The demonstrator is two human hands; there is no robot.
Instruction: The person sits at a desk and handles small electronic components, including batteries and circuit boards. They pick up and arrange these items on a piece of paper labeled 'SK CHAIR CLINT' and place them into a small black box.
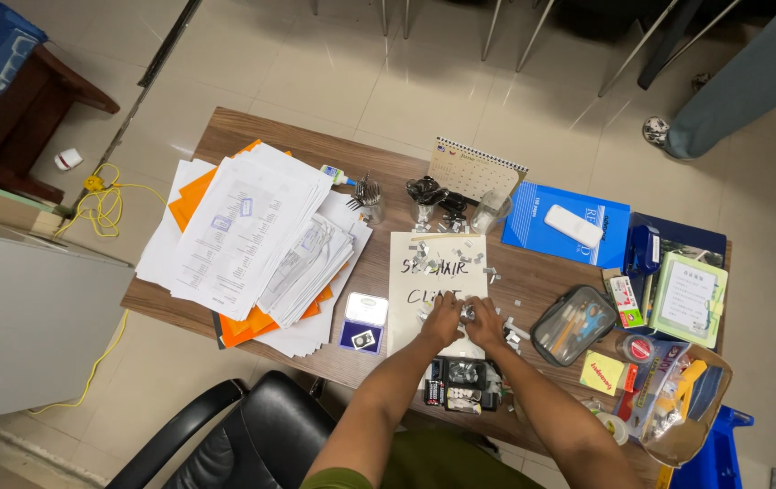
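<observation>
A small shiny metal clip (467,313) sits between the two hands, at the near end of a white sheet of paper (436,272) with dark handwriting on it. The left hand (444,319) and the right hand (486,321) meet over the clip, fingers curled in around it and touching it from either side; whether either hand truly pinches it is too small to tell. More silvery clips (433,249) lie scattered over the far part of the sheet and off its right edge on the brown wood-grain table (225,136).

Just near of the hands stands a dark box (462,373) with more glinting metal pieces inside. Left of the sheet lies a blue ink pad (363,321), its lid open. Farther left, a loose, fanned stack of printed papers (243,231) rests on orange folders (252,321). Beyond the sheet stand a spiral desk calendar (476,169) and a clear glass of black binder clips (370,195). To the right lie a blue book (569,226) with a white rectangular block on it, a clear zip pouch (573,324) of pens and scissors, and a yellow sticky pad (602,371). A black leather chair (243,435) is near left.
</observation>
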